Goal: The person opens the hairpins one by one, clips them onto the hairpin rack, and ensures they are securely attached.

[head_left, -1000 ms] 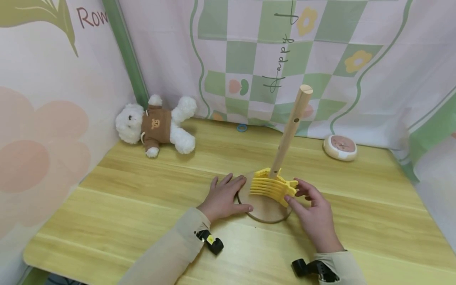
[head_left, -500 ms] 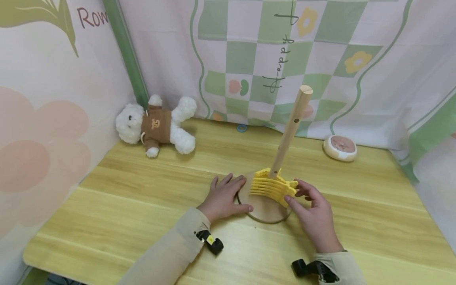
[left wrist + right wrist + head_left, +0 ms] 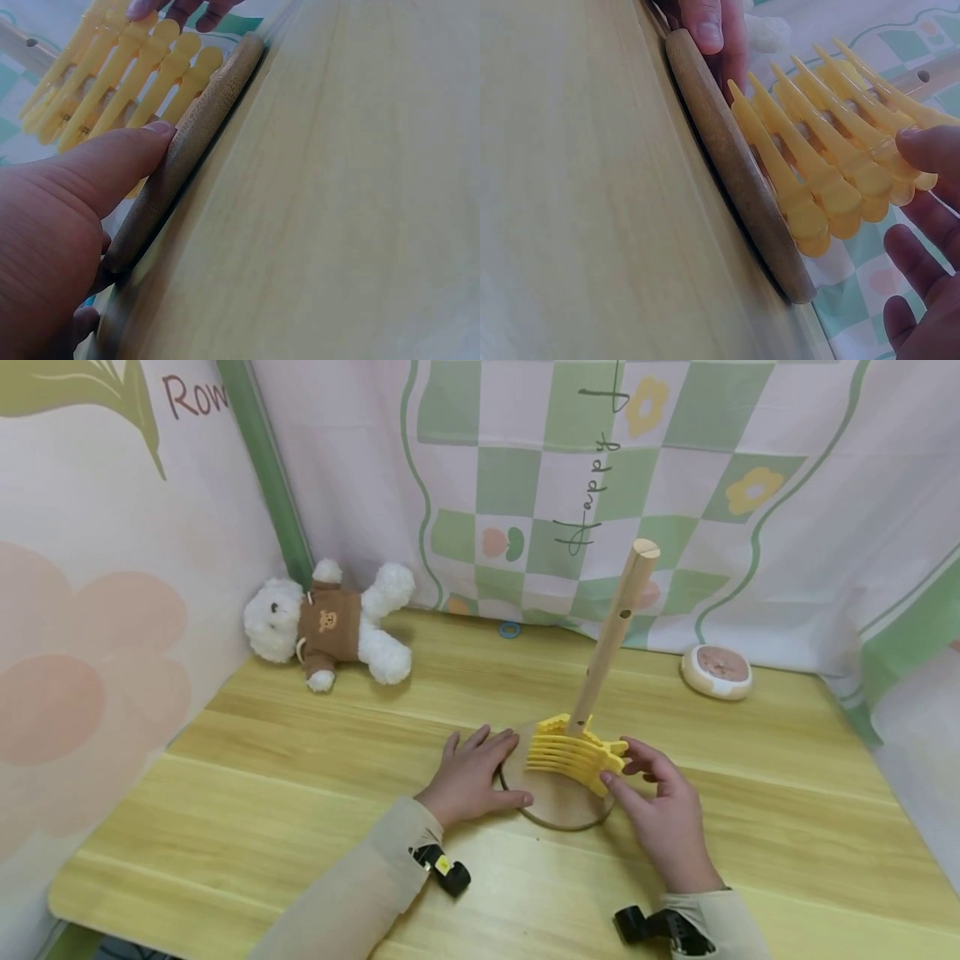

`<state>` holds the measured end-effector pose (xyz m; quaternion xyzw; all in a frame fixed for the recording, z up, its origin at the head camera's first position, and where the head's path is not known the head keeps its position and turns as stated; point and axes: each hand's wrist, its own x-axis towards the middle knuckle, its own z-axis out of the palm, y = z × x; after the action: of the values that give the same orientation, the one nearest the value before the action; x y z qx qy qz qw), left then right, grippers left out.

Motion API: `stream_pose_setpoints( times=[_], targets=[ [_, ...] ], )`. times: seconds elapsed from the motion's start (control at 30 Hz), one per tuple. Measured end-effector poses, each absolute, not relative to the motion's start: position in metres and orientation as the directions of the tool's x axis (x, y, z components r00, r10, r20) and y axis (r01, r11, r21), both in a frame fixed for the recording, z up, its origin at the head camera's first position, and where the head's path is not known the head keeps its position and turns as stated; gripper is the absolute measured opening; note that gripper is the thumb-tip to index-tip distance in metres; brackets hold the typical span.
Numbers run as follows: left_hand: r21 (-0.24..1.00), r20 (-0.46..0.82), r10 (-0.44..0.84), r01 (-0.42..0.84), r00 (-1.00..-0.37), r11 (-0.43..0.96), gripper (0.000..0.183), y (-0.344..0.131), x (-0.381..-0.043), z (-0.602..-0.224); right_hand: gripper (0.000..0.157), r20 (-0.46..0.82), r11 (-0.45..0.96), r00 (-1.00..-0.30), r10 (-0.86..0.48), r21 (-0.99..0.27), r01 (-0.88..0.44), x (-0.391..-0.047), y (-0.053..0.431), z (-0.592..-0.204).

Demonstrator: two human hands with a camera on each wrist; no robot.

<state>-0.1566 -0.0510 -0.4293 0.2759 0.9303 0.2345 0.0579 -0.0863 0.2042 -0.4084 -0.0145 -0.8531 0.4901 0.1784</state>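
A round wooden base point(image 3: 562, 810) lies on the table, with a wooden post point(image 3: 611, 639) rising from it, tilted in the head view and drilled with small holes. Around the post's foot sits a stack of several thin yellow plastic pieces point(image 3: 566, 756), tapered at one end and rounded at the other. My left hand point(image 3: 468, 781) rests at the base's left edge, fingers straight and spread, thumb point(image 3: 127, 161) at the rim. My right hand point(image 3: 663, 810) pinches the rounded end of the stack's upper part, thumb point(image 3: 934, 150) in front and fingers behind.
A white plush toy point(image 3: 330, 627) in a brown top lies at the back left. Along the back edge are a small blue ring point(image 3: 509, 629) and a rounded pink-and-white device point(image 3: 716, 671). A patterned curtain point(image 3: 510, 477) hangs behind the table point(image 3: 300, 793).
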Motion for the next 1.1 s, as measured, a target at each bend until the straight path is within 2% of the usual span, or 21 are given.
stream_pose_setpoints(
  times=[0.23,0.83,0.97,1.1],
  targets=[
    [0.469,0.021,0.54,0.485,-0.841,0.738,0.091,-0.051,-0.1563,-0.4293,0.061,0.244,0.574,-0.964,0.107,-0.807,-0.141,-0.0878,0.2059,-0.4085],
    [0.476,0.014,0.539,0.48,-0.842,0.737,0.091,-0.051,-0.1558,-0.4267,0.056,0.25,0.578,-0.959,0.132,-0.805,-0.13,-0.088,0.2069,-0.4112],
    [0.475,0.014,0.539,0.481,-0.842,0.737,0.091,-0.0509,-0.1562,-0.4276,0.059,0.281,0.566,-0.955,0.096,-0.804,-0.18,-0.0878,0.2071,-0.4107],
    [0.475,0.016,0.538,0.48,-0.843,0.738,0.091,-0.0509,-0.1565,-0.4283,0.05,0.368,0.548,-0.926,0.081,-0.792,-0.268,-0.0889,0.2063,-0.412]
  ],
)
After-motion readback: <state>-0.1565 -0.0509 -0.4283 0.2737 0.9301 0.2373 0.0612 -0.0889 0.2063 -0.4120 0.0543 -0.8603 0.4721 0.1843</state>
